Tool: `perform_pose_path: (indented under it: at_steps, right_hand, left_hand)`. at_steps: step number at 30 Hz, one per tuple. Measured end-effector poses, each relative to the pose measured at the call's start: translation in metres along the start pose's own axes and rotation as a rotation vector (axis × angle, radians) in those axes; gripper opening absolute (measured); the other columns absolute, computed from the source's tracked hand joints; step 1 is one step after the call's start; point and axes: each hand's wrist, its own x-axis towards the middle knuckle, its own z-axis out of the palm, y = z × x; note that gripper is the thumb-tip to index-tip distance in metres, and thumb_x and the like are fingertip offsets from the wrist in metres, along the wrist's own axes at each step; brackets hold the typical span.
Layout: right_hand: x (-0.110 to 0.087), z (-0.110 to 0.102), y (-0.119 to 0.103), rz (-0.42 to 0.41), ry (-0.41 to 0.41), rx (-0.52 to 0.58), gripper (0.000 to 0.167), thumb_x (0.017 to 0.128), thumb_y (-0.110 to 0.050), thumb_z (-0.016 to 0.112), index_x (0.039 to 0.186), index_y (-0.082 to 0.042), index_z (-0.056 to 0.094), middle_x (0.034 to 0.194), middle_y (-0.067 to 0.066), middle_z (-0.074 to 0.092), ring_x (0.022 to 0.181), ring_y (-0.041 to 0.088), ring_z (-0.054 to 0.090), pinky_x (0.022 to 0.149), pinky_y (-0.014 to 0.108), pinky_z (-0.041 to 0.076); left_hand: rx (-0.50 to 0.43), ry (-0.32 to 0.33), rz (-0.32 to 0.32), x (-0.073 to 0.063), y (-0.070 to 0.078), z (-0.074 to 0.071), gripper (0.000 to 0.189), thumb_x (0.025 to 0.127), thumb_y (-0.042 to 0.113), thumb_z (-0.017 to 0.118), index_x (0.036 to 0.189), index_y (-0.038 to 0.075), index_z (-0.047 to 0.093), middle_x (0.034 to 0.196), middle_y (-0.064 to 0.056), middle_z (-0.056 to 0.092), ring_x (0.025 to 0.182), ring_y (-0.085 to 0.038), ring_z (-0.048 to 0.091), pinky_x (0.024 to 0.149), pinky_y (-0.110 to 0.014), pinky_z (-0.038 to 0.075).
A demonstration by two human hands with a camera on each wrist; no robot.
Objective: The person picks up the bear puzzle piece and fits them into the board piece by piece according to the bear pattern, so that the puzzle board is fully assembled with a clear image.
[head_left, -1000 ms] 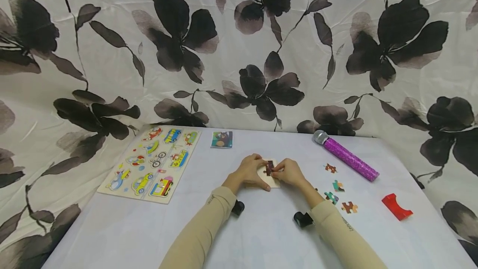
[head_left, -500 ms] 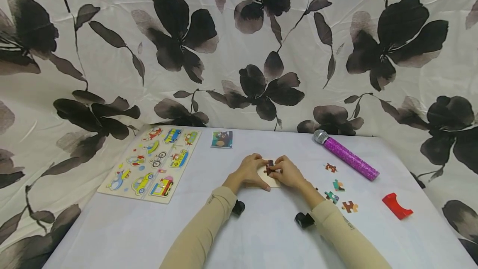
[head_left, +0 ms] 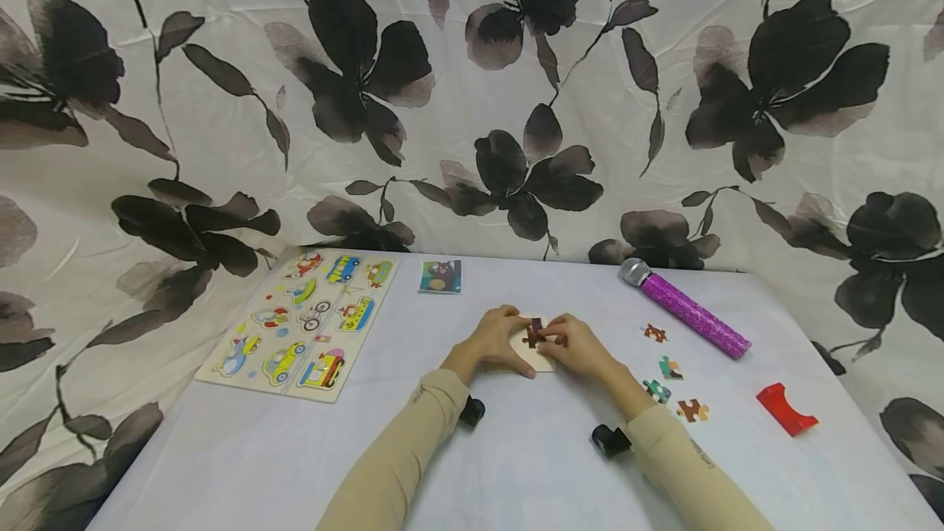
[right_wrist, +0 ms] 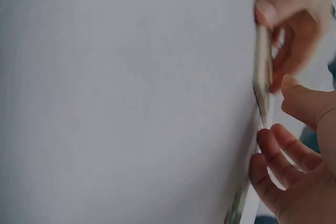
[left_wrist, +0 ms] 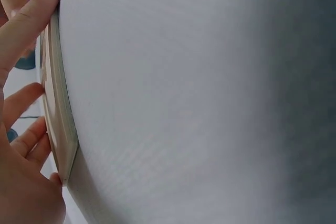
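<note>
A small pale wooden puzzle board (head_left: 544, 365) lies on the white table, with dark brown jigsaw pieces (head_left: 533, 334) fitted together in its middle. My left hand (head_left: 492, 342) grips the board from the left, thumb along the near edge and fingers at the far side. In the left wrist view, the thumb (left_wrist: 31, 17) lies along the board's edge (left_wrist: 60, 93). At the board's right side, my right hand (head_left: 578, 347) pinches a brown puzzle piece, mostly hidden by the fingertips, against the joined pieces. The right wrist view shows its other fingers (right_wrist: 278, 156) loosely bent beside the board.
Several loose puzzle pieces (head_left: 692, 410) lie to the right, near a purple glitter microphone (head_left: 693, 314) and a red curved block (head_left: 786, 410). A vehicle puzzle board (head_left: 302, 322) lies at the left, a small picture card (head_left: 440, 277) at the back. Floral cloth (head_left: 516, 105) hangs behind the table.
My right hand reaches a little farther in over the joined pieces, then draws back slightly to the right and down. The left hand keeps its hold on the board.
</note>
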Motion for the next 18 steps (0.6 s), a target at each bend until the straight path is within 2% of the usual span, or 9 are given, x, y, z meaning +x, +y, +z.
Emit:
perform_pose_path:
  at_steps: [3,6,9,12,15,18]
  right_hand:
    - [-0.01,-0.015,0.012,0.047,0.037,0.042,0.029,0.086,-0.009,0.067,0.11,0.007,0.065,0.105,0.024,0.061,0.079,0.025,0.06,0.066,0.031,0.051]
    - [-0.026,-0.035,0.026,0.111,0.099,0.041,0.029,0.087,-0.007,0.065,0.112,0.008,0.064,0.107,0.027,0.062,0.085,0.032,0.062,0.07,0.039,0.053]
    - [-0.041,-0.055,0.039,0.169,0.17,0.017,0.03,0.087,-0.004,0.064,0.113,0.009,0.062,0.108,0.029,0.061,0.086,0.034,0.061,0.071,0.044,0.052]
    - [-0.054,-0.07,0.052,0.225,0.209,-0.056,0.033,0.086,-0.004,0.064,0.116,0.01,0.061,0.109,0.03,0.061,0.09,0.037,0.059,0.078,0.05,0.049]
    - [-0.064,-0.08,0.064,0.291,0.195,-0.135,0.037,0.085,-0.005,0.062,0.119,0.011,0.058,0.114,0.033,0.058,0.098,0.042,0.055,0.086,0.056,0.045]
    - [-0.07,-0.087,0.073,0.364,0.127,-0.197,0.04,0.086,-0.007,0.062,0.121,0.011,0.056,0.119,0.035,0.054,0.108,0.048,0.051,0.091,0.06,0.041]
  left_hand:
    - [-0.001,0.008,0.008,0.001,-0.001,0.001,0.093,0.059,0.048,0.086,0.137,0.014,0.049,0.14,-0.013,0.042,0.129,-0.032,0.037,0.111,-0.046,0.026]
    - [-0.005,0.015,0.011,0.0,0.001,0.001,0.096,0.058,0.047,0.087,0.139,0.012,0.047,0.141,-0.013,0.041,0.132,-0.031,0.035,0.113,-0.051,0.016]
    - [-0.002,0.019,0.009,-0.001,0.003,0.0,0.098,0.058,0.046,0.087,0.14,0.011,0.045,0.142,-0.013,0.042,0.134,-0.029,0.035,0.113,-0.055,0.012]
    - [-0.007,0.018,0.007,-0.002,0.004,-0.001,0.097,0.058,0.046,0.087,0.139,0.011,0.047,0.141,-0.013,0.042,0.134,-0.028,0.035,0.112,-0.057,0.01]
    - [-0.015,0.019,0.008,-0.003,0.002,-0.001,0.096,0.058,0.046,0.087,0.139,0.011,0.047,0.142,-0.013,0.042,0.134,-0.027,0.034,0.111,-0.059,0.01]
    - [-0.023,0.018,0.011,-0.005,-0.001,-0.002,0.099,0.059,0.045,0.087,0.141,0.011,0.043,0.145,-0.013,0.04,0.137,-0.028,0.03,0.11,-0.062,0.009]
